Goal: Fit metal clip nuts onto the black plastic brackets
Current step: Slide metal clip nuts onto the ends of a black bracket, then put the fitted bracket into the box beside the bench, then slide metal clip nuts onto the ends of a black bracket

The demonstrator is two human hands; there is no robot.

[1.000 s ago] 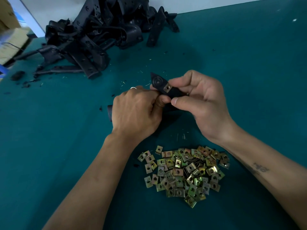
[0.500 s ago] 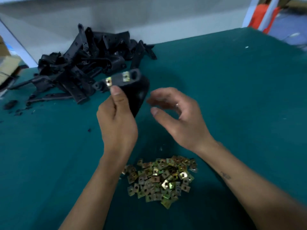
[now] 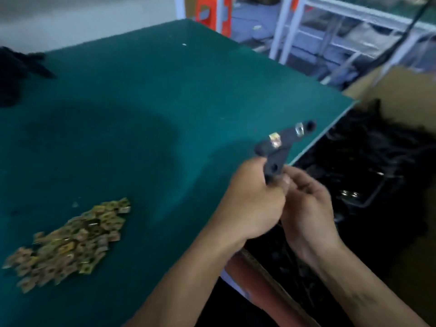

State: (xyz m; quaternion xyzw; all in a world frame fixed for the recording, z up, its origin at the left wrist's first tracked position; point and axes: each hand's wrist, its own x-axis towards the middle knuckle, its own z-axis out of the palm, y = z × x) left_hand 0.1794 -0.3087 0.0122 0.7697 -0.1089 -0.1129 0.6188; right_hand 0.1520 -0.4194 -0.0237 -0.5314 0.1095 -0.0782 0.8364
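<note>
With 2 clips [image 3: 275,140] seated, the bracket [image 3: 282,147] sits in the left hand's [image 3: 252,204] closed grip at the bench [image 3: 165,102] edge, the right hand [image 3: 306,208] loosely curled beside it; next, I judge, comes dropping it into the box [image 3: 401,86].

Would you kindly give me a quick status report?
Left hand grips bracket, two clip nuts fitted. Right hand touching its base. Path to cardboard box clear.

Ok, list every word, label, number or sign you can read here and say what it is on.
None can be read.
The bracket gripped by the left hand, its clip nuts, the loose clip nut pile and the cardboard box show no lettering; the frame is motion-blurred.
</note>
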